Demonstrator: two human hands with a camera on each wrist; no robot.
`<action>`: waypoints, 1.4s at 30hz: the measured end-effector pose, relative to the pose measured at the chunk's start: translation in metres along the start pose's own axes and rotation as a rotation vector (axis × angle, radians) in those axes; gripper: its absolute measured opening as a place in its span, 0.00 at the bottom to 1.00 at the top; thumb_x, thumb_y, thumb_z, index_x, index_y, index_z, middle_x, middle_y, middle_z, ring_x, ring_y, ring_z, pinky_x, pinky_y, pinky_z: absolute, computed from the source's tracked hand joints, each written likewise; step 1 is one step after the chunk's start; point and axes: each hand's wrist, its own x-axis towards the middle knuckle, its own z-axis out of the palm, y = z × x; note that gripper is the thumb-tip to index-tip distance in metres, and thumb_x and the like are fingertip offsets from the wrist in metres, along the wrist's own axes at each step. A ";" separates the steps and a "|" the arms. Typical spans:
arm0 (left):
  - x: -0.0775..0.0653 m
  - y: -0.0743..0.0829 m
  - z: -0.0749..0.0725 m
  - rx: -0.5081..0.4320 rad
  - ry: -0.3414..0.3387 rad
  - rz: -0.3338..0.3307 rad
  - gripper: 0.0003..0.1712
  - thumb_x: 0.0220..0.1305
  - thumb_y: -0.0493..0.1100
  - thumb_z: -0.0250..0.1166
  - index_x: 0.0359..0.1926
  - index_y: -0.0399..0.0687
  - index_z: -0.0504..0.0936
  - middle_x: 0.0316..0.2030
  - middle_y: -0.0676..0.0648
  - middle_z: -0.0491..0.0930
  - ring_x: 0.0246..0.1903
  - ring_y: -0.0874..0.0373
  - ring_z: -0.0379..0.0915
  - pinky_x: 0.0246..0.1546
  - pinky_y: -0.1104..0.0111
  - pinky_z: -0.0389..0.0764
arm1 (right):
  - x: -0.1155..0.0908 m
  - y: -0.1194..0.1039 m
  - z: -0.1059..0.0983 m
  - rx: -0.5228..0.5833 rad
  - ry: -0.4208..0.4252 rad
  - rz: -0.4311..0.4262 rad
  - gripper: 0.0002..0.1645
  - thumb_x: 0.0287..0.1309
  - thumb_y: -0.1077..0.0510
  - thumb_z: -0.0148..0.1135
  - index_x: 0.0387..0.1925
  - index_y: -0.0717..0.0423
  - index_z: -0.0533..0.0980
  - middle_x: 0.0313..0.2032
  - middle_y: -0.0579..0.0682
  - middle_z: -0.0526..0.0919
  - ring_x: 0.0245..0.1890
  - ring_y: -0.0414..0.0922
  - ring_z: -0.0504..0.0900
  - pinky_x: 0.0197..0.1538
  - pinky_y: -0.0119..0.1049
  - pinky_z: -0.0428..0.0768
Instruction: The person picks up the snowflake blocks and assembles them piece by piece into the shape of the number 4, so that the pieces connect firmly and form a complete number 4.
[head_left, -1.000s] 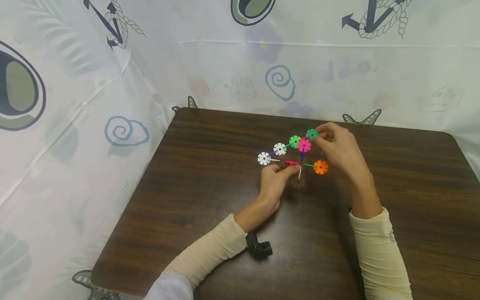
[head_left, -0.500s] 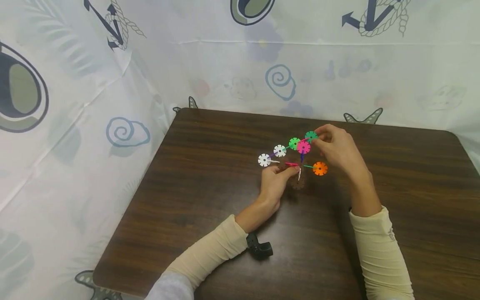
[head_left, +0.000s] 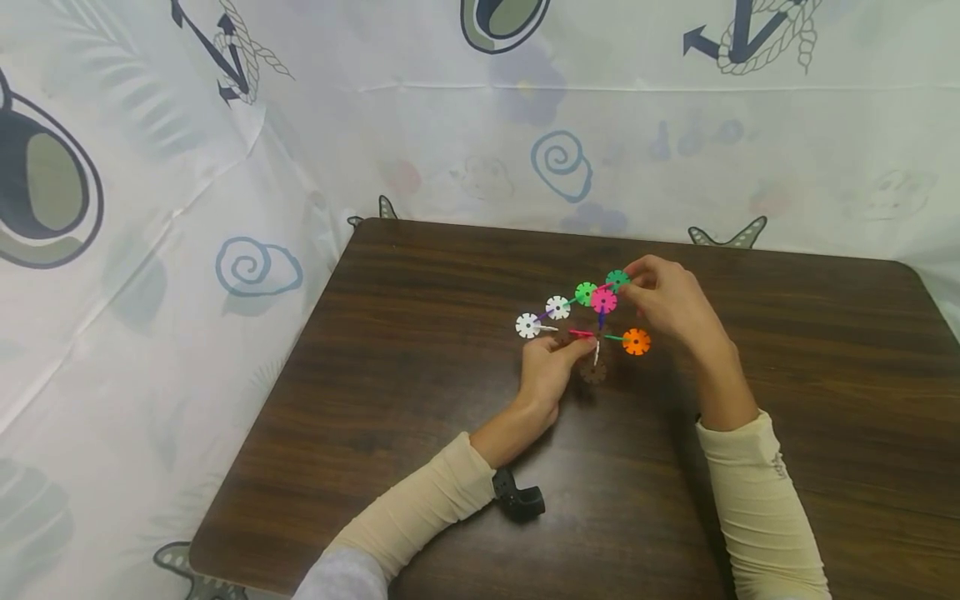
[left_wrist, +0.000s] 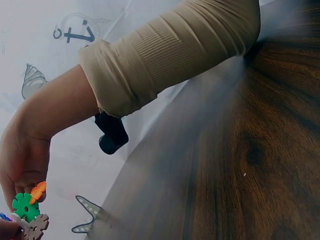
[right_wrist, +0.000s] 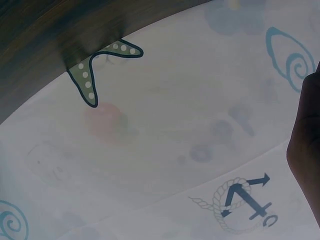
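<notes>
A toy built of notched plastic discs and thin sticks is held between both hands. My left hand pinches its middle, near a pink stick. A teal disc at the far end is pinched by my right hand. Along the chain lie white discs, a green disc and a pink disc. An orange disc sticks out rightward, and a brown disc toward the front. In the right wrist view, only a dark part of the hand shows.
A dark wood table lies under the hands. Behind it hangs a white patterned curtain. A black camera mount juts from the left sleeve.
The toy's discs and my right hand have shifted slightly toward the front and left. Both hands keep hold of the toy, and the left hand has barely moved.
</notes>
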 end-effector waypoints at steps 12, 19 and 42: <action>0.000 -0.003 -0.004 0.033 -0.011 -0.001 0.12 0.54 0.39 0.76 0.33 0.31 0.90 0.21 0.59 0.81 0.30 0.66 0.73 0.37 0.74 0.74 | 0.004 0.005 0.004 -0.008 -0.036 0.007 0.24 0.71 0.53 0.60 0.61 0.62 0.73 0.47 0.62 0.86 0.31 0.48 0.84 0.35 0.37 0.78; 0.001 -0.004 -0.005 0.046 -0.013 -0.001 0.12 0.54 0.40 0.76 0.33 0.32 0.90 0.21 0.59 0.81 0.30 0.66 0.73 0.37 0.74 0.73 | 0.004 0.006 0.006 -0.004 -0.031 0.000 0.24 0.71 0.54 0.60 0.61 0.63 0.73 0.47 0.62 0.86 0.32 0.50 0.85 0.36 0.37 0.78; 0.005 -0.009 -0.010 0.062 -0.023 -0.052 0.11 0.56 0.40 0.76 0.33 0.33 0.90 0.22 0.57 0.82 0.28 0.65 0.76 0.36 0.73 0.77 | 0.010 0.011 0.013 -0.017 -0.067 -0.010 0.24 0.72 0.55 0.59 0.62 0.64 0.72 0.49 0.65 0.85 0.36 0.57 0.85 0.35 0.36 0.79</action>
